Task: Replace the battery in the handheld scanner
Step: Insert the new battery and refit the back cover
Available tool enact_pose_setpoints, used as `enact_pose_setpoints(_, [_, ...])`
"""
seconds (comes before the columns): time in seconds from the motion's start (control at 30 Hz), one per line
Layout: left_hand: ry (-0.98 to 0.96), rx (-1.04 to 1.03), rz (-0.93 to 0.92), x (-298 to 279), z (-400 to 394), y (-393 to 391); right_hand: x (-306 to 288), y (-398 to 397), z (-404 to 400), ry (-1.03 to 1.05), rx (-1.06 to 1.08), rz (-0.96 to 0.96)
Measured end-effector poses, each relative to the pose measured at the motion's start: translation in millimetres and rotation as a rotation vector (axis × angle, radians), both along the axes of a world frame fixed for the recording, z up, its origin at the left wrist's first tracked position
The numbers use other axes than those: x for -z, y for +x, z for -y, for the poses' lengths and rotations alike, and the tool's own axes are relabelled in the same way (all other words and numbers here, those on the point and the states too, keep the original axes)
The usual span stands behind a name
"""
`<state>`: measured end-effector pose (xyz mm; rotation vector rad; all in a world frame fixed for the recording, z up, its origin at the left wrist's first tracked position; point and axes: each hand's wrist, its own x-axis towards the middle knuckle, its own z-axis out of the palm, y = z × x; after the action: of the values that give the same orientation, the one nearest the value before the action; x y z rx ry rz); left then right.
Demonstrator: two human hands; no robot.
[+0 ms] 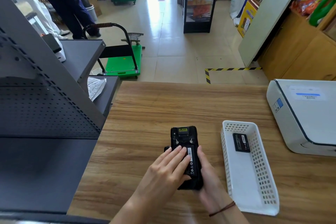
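Note:
The black handheld scanner lies face down on the wooden table, its back cover off. A black battery with a white barcode label sits in its open back. My left hand rests flat on that battery, fingers spread and pressing down. Along the scanner's right side and lower end, my right hand cups the body. A small black part, partly hidden, peeks out left of the scanner under my fingers. A second black battery lies in the white perforated basket.
A white printer-like machine stands at the table's right edge beyond the basket. Grey metal shelving borders the table on the left. On the floor beyond are a green trolley, a glass display case and a standing person.

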<state>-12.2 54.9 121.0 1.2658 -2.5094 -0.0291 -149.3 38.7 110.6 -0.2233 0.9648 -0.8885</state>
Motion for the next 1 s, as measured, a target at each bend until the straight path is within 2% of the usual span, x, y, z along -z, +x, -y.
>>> enact_pose_setpoints(0.07, [0.101, -0.097, -0.023, -1.4, -2.8, -4.0, -0.4, -1.8, 0.0, -0.023, 0.003, -0.043])
enact_pose_setpoints(0.13, [0.320, -0.299, -0.150, -8.3, -3.9, -8.0, -3.5, -2.7, -0.4, -0.049, 0.008, -0.090])
enact_pose_setpoints(0.2, [0.737, -0.533, -0.500, -15.5, -6.2, -13.3, -3.9, -2.2, -1.6, -0.071, -0.004, -0.118])
enact_pose_setpoints(0.27, [1.103, -0.641, -0.928, -14.3, -5.5, -16.3, -3.5, 0.9, -4.2, -0.091, 0.005, -0.178])
enact_pose_setpoints(0.33, [1.278, -0.671, -1.189, -11.7, -6.5, -13.3, -3.2, 3.7, -5.5, -0.103, 0.004, -0.220])
enact_pose_setpoints(0.37, [1.324, -0.666, -1.260, -12.9, -7.2, -10.4, -3.6, 3.2, -5.7, -0.115, -0.009, -0.240])
enact_pose_setpoints(0.5, [1.370, -0.588, -1.376, -18.6, -10.3, -1.0, -4.3, -11.4, -4.4, -0.240, -0.188, -0.249])
enact_pose_setpoints(0.63, [1.350, -0.585, -1.372, -19.0, -12.4, 2.1, -0.6, -27.7, -7.9, -0.283, -0.367, -0.121])
enact_pose_setpoints(1.0, [1.271, -0.609, -1.328, -8.6, -13.1, 0.5, -1.5, -24.7, -11.1, -0.204, -0.329, -0.043])
